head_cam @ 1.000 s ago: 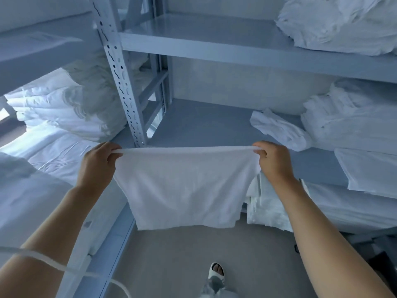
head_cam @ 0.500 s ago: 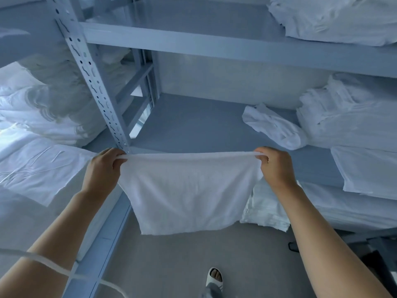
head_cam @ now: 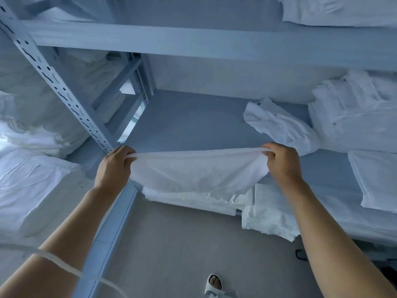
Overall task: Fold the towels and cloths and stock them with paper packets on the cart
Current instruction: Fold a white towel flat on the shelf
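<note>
Now the left hand (head_cam: pixel 113 166) and the right hand (head_cam: pixel 281 164) each pinch a top corner of the white cloth (head_cam: pixel 193 173) with curled fingers, over the blue shelf (head_cam: pixel 189 123).

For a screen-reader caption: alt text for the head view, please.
Two hands, left hand and right hand, pinch the top corners of a white towel stretched before a grey shelf. Folded linen sits at right.

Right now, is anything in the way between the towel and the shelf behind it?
Nothing visible is. Left hand and right hand pinch the towel above the shelf; the crumpled cloth lies off to the right.
</note>
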